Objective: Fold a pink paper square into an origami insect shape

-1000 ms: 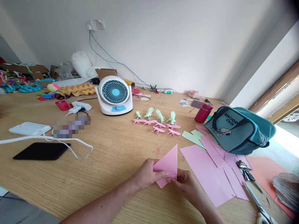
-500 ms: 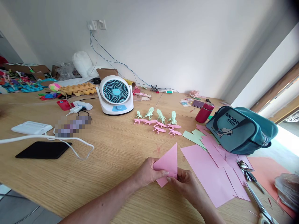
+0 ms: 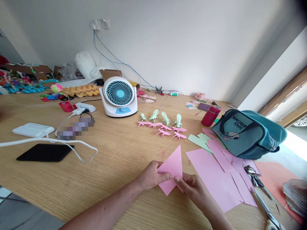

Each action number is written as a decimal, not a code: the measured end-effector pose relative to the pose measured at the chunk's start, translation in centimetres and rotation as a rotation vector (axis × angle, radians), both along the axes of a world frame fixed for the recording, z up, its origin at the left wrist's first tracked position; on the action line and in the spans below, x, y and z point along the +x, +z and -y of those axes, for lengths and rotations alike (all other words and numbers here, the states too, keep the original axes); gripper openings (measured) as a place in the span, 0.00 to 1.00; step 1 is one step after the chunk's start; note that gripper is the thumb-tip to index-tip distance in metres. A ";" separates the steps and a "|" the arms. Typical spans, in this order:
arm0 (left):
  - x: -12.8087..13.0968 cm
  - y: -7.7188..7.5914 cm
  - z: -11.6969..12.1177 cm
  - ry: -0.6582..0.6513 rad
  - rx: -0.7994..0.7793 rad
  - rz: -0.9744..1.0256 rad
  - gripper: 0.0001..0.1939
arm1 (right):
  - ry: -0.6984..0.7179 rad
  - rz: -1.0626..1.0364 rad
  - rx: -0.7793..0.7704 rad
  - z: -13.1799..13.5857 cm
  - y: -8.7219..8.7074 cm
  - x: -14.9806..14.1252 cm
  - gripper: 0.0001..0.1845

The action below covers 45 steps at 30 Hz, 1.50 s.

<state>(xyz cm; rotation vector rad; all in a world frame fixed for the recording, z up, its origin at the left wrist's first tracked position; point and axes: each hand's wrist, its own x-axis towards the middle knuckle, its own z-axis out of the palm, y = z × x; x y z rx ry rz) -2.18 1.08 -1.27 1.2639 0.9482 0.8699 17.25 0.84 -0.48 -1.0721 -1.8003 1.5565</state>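
One folded pink paper (image 3: 171, 164) is pinched by my left hand (image 3: 152, 176) and right hand (image 3: 192, 187) (close together), pink sheets (image 3: 213, 179) lying to the right.

One left hand (image 3: 151, 176), one right hand (image 3: 191, 187) and one folded pink paper (image 3: 171, 166) are seen. Four green paper insects (image 3: 165, 118) and six pink paper insects (image 3: 179, 135) are counted. One fan (image 3: 120, 93), one flask (image 3: 210, 116), one bag (image 3: 248, 134) and one pair of scissors (image 3: 267, 209) are shown.
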 end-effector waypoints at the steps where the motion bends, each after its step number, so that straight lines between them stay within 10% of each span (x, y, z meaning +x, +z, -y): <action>1: 0.0 -0.1 0.0 -0.003 0.000 -0.002 0.25 | 0.005 0.001 -0.001 0.0 0.0 0.0 0.31; 16: 0.1 -0.9 -0.2 0.190 -0.032 0.027 0.26 | -0.088 -0.060 -0.016 -0.3 -0.2 0.4 0.26; 45: -0.4 0.2 -0.3 0.175 -0.140 0.141 0.36 | -0.434 -0.183 -0.079 -0.8 -2.1 0.9 0.28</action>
